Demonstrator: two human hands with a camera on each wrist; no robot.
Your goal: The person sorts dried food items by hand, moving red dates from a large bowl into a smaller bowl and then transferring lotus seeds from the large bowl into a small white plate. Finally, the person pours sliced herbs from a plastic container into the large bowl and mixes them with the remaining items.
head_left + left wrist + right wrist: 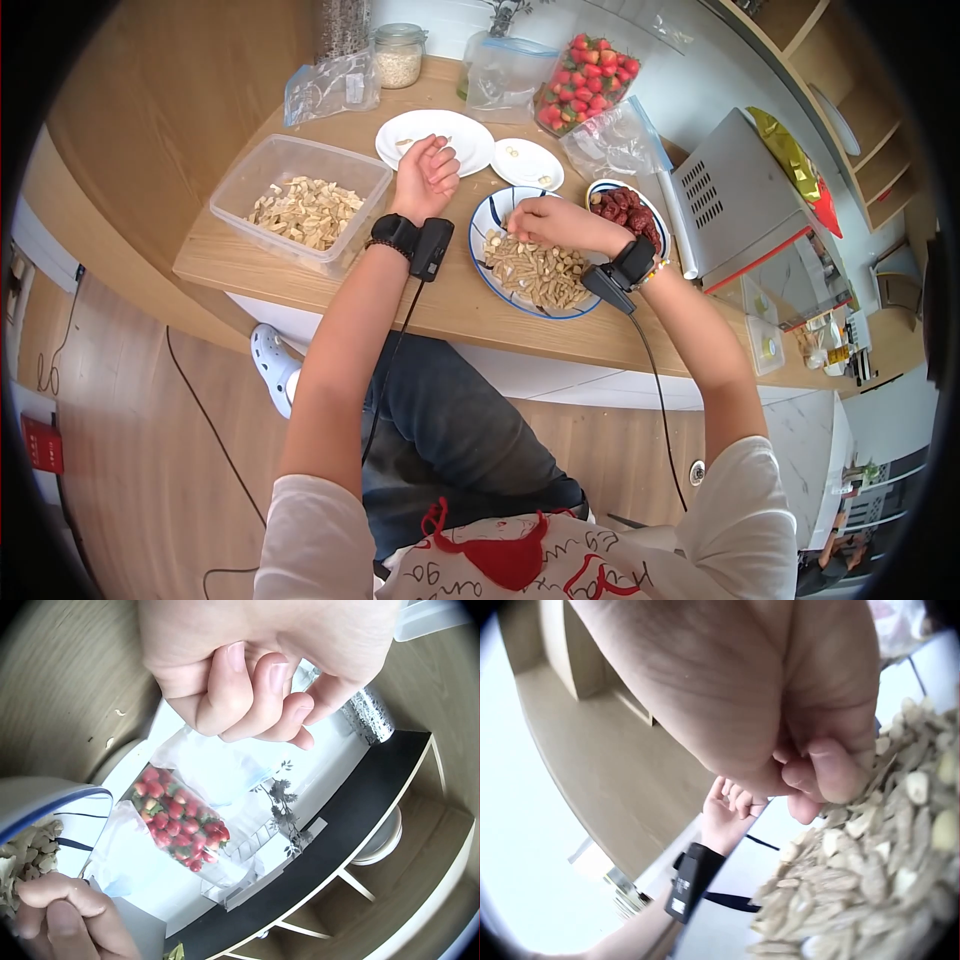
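My left hand [428,178] hovers over the edge of a white plate [470,150], palm up, its fingers loosely curled; nothing shows between them in the left wrist view. My right hand [560,222] reaches into a blue-rimmed bowl [482,215], its bent fingertips right at a heap of dried, pale tan, finger-shaped pieces [540,280]. Rounder cream-coloured bits are mixed among these. I cannot tell whether the right fingers pinch a piece. A few small bits lie on the white plate and on a smaller white plate [528,158] beside it.
A clear plastic tub [345,165] of dried slices stands left, a bowl of red dates [625,212] right. Behind are a strawberry box [590,85], zip bags [510,80] and a jar [398,55]. A grey appliance [735,190] stands at the right. Cables hang from both wrists.
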